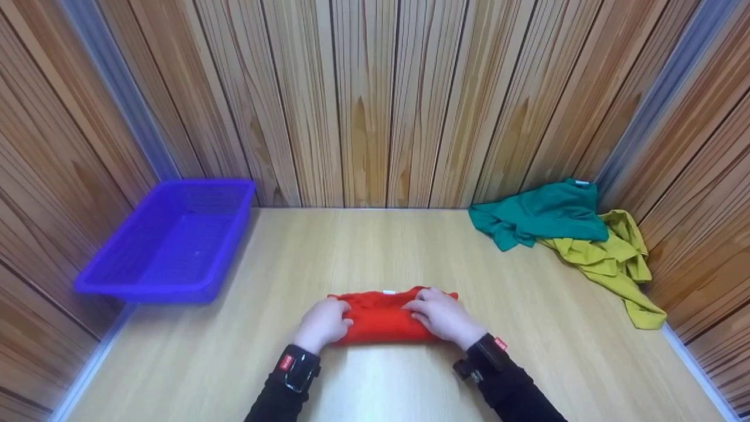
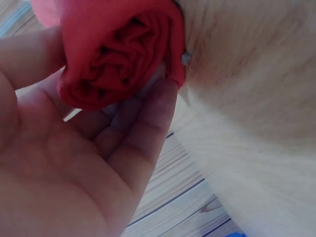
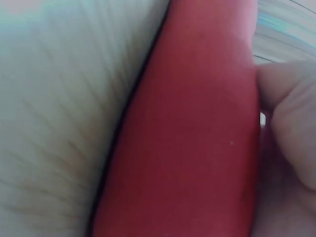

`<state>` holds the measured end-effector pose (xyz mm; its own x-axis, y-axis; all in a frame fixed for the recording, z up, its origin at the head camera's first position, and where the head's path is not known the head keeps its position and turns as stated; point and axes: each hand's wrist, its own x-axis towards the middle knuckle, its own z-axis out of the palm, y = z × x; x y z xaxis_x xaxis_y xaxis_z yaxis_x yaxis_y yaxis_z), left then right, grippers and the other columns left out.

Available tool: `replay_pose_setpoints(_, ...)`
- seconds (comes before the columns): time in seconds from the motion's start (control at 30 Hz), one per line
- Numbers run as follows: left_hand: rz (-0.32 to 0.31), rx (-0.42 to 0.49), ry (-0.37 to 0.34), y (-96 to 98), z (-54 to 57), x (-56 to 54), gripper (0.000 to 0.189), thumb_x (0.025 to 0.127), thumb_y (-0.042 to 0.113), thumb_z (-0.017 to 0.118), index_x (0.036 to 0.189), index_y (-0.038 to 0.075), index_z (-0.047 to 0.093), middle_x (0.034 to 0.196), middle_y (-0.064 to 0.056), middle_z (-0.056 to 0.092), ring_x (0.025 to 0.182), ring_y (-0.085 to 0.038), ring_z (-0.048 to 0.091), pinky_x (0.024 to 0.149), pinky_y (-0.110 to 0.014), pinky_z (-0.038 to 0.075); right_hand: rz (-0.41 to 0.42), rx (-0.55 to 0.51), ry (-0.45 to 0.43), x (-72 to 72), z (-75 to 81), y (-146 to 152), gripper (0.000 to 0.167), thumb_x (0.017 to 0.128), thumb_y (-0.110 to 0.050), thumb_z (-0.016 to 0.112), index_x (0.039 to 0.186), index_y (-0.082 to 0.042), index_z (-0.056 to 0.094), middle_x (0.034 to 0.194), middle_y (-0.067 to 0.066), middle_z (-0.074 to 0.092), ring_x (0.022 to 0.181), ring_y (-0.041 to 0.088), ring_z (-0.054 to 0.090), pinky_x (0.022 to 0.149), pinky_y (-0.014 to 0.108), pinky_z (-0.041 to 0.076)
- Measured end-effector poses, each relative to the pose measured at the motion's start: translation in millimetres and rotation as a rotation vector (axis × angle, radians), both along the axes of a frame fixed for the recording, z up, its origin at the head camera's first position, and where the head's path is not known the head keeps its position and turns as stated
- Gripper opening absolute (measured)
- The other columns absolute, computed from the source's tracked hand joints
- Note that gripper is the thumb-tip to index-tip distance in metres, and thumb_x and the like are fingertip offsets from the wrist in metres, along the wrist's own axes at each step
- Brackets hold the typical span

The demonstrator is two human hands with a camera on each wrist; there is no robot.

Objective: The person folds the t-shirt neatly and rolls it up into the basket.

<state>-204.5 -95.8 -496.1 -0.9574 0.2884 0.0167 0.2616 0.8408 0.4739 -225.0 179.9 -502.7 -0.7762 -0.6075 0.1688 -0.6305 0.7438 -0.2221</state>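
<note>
A red garment (image 1: 381, 322), rolled into a bundle with a small white label on its far edge, lies crosswise on the table in the head view. My left hand (image 1: 324, 322) grips its left end. In the left wrist view the end of the roll shows spiralled layers of red cloth (image 2: 116, 59), with the thumb on one side and the fingers (image 2: 143, 128) curled beneath. At the right end, my right hand (image 1: 442, 315) holds the roll with its fingers bent over the top. The right wrist view shows the smooth side of the roll (image 3: 182, 128) beside the thumb.
A purple plastic basket (image 1: 211, 281) stands at the left against the wooden wall. In the back right corner a green garment (image 1: 545, 214) partly covers a crumpled yellow-green one (image 1: 615, 264). Wood-panelled walls (image 1: 363, 105) enclose the table (image 1: 363, 252) at the back and both sides.
</note>
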Motion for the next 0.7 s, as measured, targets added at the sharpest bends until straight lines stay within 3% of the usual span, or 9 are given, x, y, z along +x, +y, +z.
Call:
replay_pose_setpoints(0.17,-0.007,-0.009,0.033,-0.1,0.5,0.9,0.019,0.086,0.01,0.072,0.101,-0.001,0.071,0.091,-0.011,0.069,0.093,-0.034,0.065,0.086,-0.048,0.05,-0.087,-0.006,0.115,20.0,4.5,-10.4,0.039,0.086,-0.016,0.077,0.124,-0.013,0.069,0.107,0.004,0.061,0.103,0.021,0.057,0.091,0.041,0.05)
replay_pose_setpoints(0.43,-0.003,-0.008,0.036,0.1,-1.2,0.3,0.016,0.085,0.01,0.072,0.098,0.0,0.071,0.085,-0.009,0.066,0.088,-0.032,0.065,0.081,-0.048,0.05,-0.207,0.04,0.188,57.0,11.3,-29.8,0.068,0.077,-0.022,0.085,0.137,-0.009,0.056,0.121,0.013,0.059,0.112,0.032,0.054,0.095,0.052,0.047)
replay_pose_setpoints(0.57,0.004,-0.009,0.032,-0.4,-2.6,0.1,0.019,0.085,0.012,0.072,0.099,-0.001,0.071,0.092,-0.011,0.068,0.092,-0.034,0.065,0.084,-0.049,0.05,-0.224,0.144,0.208,61.8,3.3,-32.1,0.065,0.076,-0.015,0.085,0.134,-0.005,0.058,0.116,0.017,0.059,0.107,0.036,0.055,0.09,0.051,0.049)
replay_pose_setpoints(0.7,0.007,-0.023,0.045,-1.0,-1.8,2.1,0.021,0.085,0.012,0.072,0.102,-0.001,0.07,0.096,-0.013,0.07,0.096,-0.035,0.065,0.087,-0.049,0.05,-0.214,0.23,0.221,57.6,-0.1,-33.6,0.057,0.078,-0.007,0.081,0.131,-0.005,0.061,0.11,0.017,0.061,0.1,0.035,0.058,0.085,0.048,0.052)
